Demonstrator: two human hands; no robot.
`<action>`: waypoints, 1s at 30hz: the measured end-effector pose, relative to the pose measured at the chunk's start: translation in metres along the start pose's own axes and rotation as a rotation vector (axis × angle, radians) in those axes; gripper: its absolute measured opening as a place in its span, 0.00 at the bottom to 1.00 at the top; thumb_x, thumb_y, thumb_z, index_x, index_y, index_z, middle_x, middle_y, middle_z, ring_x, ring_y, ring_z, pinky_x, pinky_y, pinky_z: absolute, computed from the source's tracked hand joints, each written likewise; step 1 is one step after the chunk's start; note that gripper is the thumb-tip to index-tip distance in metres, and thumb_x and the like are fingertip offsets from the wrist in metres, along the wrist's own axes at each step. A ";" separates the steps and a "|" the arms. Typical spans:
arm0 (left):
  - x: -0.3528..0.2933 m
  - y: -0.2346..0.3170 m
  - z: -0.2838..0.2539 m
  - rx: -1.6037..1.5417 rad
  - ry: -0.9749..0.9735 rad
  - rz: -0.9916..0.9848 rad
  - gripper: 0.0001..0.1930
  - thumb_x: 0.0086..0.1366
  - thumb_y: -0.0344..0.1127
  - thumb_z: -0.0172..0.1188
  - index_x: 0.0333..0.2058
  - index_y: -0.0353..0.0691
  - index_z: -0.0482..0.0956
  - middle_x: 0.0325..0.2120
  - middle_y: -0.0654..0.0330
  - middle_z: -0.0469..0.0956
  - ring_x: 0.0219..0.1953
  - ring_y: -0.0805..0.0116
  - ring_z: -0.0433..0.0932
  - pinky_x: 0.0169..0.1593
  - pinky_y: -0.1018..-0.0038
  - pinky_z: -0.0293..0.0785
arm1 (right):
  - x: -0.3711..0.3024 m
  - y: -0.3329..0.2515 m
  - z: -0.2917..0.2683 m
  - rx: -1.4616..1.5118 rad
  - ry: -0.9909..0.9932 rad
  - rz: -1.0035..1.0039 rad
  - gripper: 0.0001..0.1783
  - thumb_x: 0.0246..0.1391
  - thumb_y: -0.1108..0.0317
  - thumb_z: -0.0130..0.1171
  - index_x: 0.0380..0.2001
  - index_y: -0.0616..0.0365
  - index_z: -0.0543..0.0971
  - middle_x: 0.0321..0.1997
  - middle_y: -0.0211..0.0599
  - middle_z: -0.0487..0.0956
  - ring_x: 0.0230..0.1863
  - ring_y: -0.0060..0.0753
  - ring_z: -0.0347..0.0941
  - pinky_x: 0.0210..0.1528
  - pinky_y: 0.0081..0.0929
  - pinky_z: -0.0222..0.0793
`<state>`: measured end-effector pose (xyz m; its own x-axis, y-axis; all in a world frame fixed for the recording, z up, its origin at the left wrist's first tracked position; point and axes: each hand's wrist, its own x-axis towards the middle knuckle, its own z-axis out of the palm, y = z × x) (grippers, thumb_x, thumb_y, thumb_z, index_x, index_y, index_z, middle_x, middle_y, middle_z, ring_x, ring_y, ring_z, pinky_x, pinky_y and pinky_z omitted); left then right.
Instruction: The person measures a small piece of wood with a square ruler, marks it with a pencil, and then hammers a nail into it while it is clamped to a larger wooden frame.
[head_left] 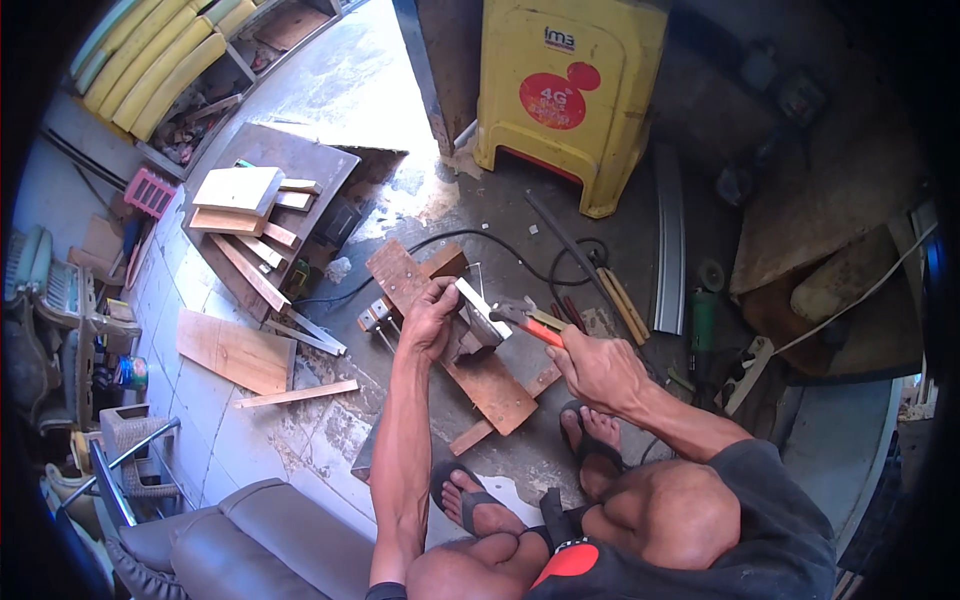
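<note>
My left hand [432, 318] is closed around a small board with a white edge [484, 312], tilted above a low wooden work stand [490, 392]. In my right hand [602, 372] I grip a hammer [540, 325] by its orange handle. The hammer's dark head is at the board's right edge; whether they touch I cannot tell. Under the board, part of the stand is in shadow. A metal clamp or vise part [376, 316] shows at the stand's left side.
A dark panel [335, 185] carrying stacked boards [235, 190] lies at the left, near a flat wooden board [235, 350]. Behind stands a yellow plastic stool [570, 100]. A black cable [440, 238] crosses the floor. At the right lie a metal strip [670, 250] and a green grinder [704, 320].
</note>
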<state>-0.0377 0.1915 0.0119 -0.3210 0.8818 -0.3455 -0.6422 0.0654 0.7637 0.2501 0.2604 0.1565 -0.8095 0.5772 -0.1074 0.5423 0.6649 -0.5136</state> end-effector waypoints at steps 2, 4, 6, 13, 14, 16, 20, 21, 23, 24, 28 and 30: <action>-0.001 -0.002 0.003 -0.058 -0.016 -0.010 0.09 0.72 0.34 0.62 0.47 0.38 0.80 0.39 0.65 0.80 0.41 0.75 0.75 0.51 0.75 0.72 | -0.010 0.006 0.007 -0.019 -0.075 0.060 0.19 0.69 0.53 0.50 0.39 0.62 0.68 0.22 0.61 0.78 0.26 0.70 0.77 0.29 0.62 0.71; 0.000 -0.001 0.005 -0.070 -0.021 -0.010 0.09 0.72 0.34 0.62 0.47 0.38 0.80 0.39 0.65 0.80 0.42 0.74 0.75 0.52 0.75 0.72 | -0.012 0.014 0.012 0.007 -0.124 0.157 0.21 0.69 0.52 0.50 0.40 0.63 0.69 0.21 0.62 0.78 0.26 0.71 0.77 0.30 0.62 0.72; 0.000 0.001 0.004 -0.038 -0.017 -0.002 0.09 0.72 0.34 0.62 0.47 0.39 0.80 0.39 0.65 0.80 0.43 0.74 0.76 0.52 0.75 0.72 | -0.014 0.027 0.008 0.000 -0.072 0.250 0.21 0.70 0.52 0.48 0.41 0.63 0.69 0.23 0.64 0.79 0.28 0.72 0.78 0.33 0.63 0.73; -0.001 -0.006 -0.003 -0.072 0.000 -0.014 0.10 0.72 0.36 0.62 0.48 0.41 0.79 0.41 0.61 0.81 0.46 0.69 0.77 0.55 0.72 0.71 | -0.043 0.045 0.019 0.179 0.083 0.294 0.21 0.70 0.52 0.48 0.41 0.63 0.71 0.23 0.61 0.79 0.28 0.70 0.78 0.31 0.62 0.71; 0.002 -0.007 -0.011 -0.068 -0.017 -0.012 0.10 0.72 0.36 0.61 0.49 0.42 0.79 0.43 0.56 0.82 0.49 0.64 0.78 0.57 0.69 0.71 | -0.042 0.030 0.013 0.178 0.099 0.202 0.18 0.70 0.54 0.50 0.39 0.61 0.71 0.22 0.59 0.78 0.27 0.68 0.78 0.29 0.61 0.71; 0.007 -0.009 -0.017 -0.068 -0.032 -0.010 0.10 0.73 0.37 0.60 0.49 0.43 0.79 0.46 0.50 0.83 0.52 0.58 0.79 0.60 0.65 0.71 | -0.035 0.020 0.015 0.130 0.148 -0.001 0.16 0.68 0.55 0.54 0.37 0.59 0.70 0.20 0.54 0.77 0.23 0.64 0.77 0.25 0.58 0.70; 0.009 -0.012 -0.012 -0.062 -0.025 -0.010 0.10 0.73 0.37 0.60 0.50 0.43 0.78 0.46 0.49 0.83 0.52 0.58 0.79 0.60 0.65 0.71 | -0.017 0.019 0.012 -0.064 -0.009 -0.007 0.16 0.66 0.56 0.56 0.38 0.60 0.70 0.20 0.54 0.79 0.22 0.62 0.78 0.23 0.53 0.72; 0.009 -0.013 -0.011 -0.055 -0.020 -0.009 0.10 0.73 0.36 0.60 0.50 0.43 0.78 0.46 0.49 0.83 0.52 0.58 0.79 0.60 0.65 0.70 | -0.018 0.020 0.010 -0.004 0.039 -0.005 0.17 0.67 0.55 0.55 0.38 0.60 0.70 0.21 0.54 0.79 0.22 0.63 0.78 0.24 0.55 0.72; 0.003 -0.012 -0.013 -0.045 -0.002 -0.007 0.11 0.73 0.36 0.60 0.50 0.43 0.78 0.45 0.50 0.83 0.52 0.58 0.79 0.60 0.65 0.70 | -0.020 0.026 0.012 0.055 0.100 0.069 0.18 0.68 0.54 0.53 0.39 0.60 0.71 0.21 0.56 0.79 0.23 0.65 0.78 0.26 0.58 0.73; 0.002 -0.010 -0.015 -0.041 0.003 -0.004 0.11 0.73 0.36 0.60 0.50 0.43 0.78 0.45 0.50 0.83 0.52 0.58 0.79 0.60 0.65 0.70 | -0.020 0.033 0.017 0.051 0.120 0.144 0.18 0.68 0.53 0.52 0.39 0.60 0.71 0.21 0.57 0.79 0.24 0.66 0.78 0.28 0.59 0.73; 0.004 -0.010 -0.006 -0.047 -0.012 0.002 0.12 0.73 0.38 0.60 0.51 0.42 0.77 0.45 0.51 0.82 0.52 0.58 0.79 0.60 0.64 0.70 | -0.026 0.104 0.028 -0.083 0.038 0.464 0.20 0.68 0.53 0.51 0.43 0.63 0.74 0.26 0.58 0.80 0.33 0.67 0.80 0.39 0.62 0.74; 0.003 -0.010 -0.002 -0.034 -0.013 0.023 0.13 0.73 0.41 0.59 0.51 0.43 0.76 0.45 0.51 0.82 0.51 0.59 0.79 0.60 0.64 0.70 | -0.023 0.122 0.040 -0.151 0.171 0.441 0.20 0.68 0.54 0.51 0.44 0.64 0.75 0.31 0.59 0.80 0.37 0.65 0.80 0.44 0.60 0.74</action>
<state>-0.0339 0.1926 0.0019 -0.3273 0.8889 -0.3205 -0.6583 0.0288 0.7522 0.3260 0.3091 0.0622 -0.4537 0.8803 -0.1387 0.8616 0.3936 -0.3204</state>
